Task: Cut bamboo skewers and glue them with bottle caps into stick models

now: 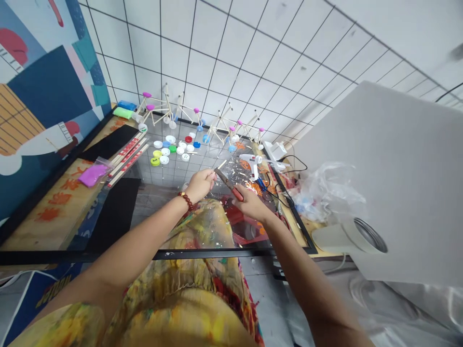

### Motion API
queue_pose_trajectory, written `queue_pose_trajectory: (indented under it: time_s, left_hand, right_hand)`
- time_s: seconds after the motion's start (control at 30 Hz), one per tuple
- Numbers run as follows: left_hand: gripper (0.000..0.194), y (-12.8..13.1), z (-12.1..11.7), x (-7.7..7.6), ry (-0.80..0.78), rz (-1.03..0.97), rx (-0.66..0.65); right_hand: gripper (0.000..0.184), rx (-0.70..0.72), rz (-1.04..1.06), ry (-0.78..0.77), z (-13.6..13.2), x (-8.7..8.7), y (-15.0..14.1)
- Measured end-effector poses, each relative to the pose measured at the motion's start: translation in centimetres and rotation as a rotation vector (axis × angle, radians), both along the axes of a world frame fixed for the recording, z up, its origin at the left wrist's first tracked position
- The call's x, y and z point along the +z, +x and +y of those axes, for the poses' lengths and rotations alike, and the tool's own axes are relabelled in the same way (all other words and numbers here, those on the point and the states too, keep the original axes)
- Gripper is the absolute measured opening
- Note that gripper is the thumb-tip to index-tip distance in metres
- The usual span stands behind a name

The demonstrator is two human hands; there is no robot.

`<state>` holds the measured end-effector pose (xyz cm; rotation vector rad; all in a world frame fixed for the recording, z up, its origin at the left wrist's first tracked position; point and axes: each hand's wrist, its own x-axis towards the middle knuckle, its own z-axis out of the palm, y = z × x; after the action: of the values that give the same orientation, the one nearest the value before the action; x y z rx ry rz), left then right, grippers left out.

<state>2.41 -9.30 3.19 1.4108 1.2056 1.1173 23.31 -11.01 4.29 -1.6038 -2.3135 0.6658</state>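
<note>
Orange-red characters, too skewed to read with certainty, mark a wooden board (32, 230) at the left side of a glossy, black-edged worktop (154, 168), where the print on red-and-white stick packets (128, 156) is too small to make out; yellowish lettering on a dark blue box (43, 308) below the near edge is equally illegible. Beside the packets, a clear bag (107, 164) holds a purple-pink mass (90, 175), with a green packet (123, 113) and a blue packet (127, 104) at the far left corner. Loose bottle caps (165, 152) in white, yellow, green, red and blue dot the middle, before a row of stick frames (217, 129) bearing pink and blue pieces. At right, a crumpled plastic bag (325, 190) sits near a pale cylinder (334, 237) tipped on its side, its contents hidden. At center, both forearms reach forward and inward: the left hand (201, 185), in a beaded bracelet (185, 201), has its grip pinched on a thin pale stick (223, 164) at the tip of a red-handled tool (226, 180), while the right hand's (249, 201) grip wraps the handle. A white glue gun (253, 164) lies just beyond, amid pale scraps (249, 184).
</note>
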Motion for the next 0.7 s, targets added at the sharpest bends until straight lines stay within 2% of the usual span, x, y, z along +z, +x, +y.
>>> queue_pose_trajectory:
  time_s: [0.1,0.23,0.33,0.4,0.5,0.6,0.7]
  left_hand:
    - [0.021,-0.6,0.2,0.0,0.074,0.037,-0.016]
    - [0.018,-1.7,1.1,-0.6,0.204,0.062,-0.077]
    - [0.015,-2.5,1.8,-0.6,0.149,-0.167,0.007]
    - [0.018,-2.8,2.0,-0.2,0.043,-0.371,0.063]
    - [0.043,-3.0,1.7,0.5,-0.059,-0.519,-0.033]
    - [0.042,-2.7,1.3,0.8,-0.059,-0.486,-0.174]
    - [0.03,-2.3,1.4,0.5,-0.038,-0.413,-0.122]
  right_hand:
    - [0.02,0.056,0.213,-0.185,0.6,0.8,0.3]
    - [0.035,0.123,0.6,-0.605,0.4,1.8,0.2]
    - [0.045,0.14,0.869,-0.783,-0.2,2.2,0.0]
    - [0.047,0.17,0.939,-0.874,-0.4,1.9,0.0]
    - [0.048,0.258,0.972,-1.044,-0.2,0.5,-0.2]
    - [0.052,0.309,0.983,-1.167,0.1,-1.1,-0.7]
    - [0.067,0.344,0.987,-1.234,0.2,-1.9,-1.3]
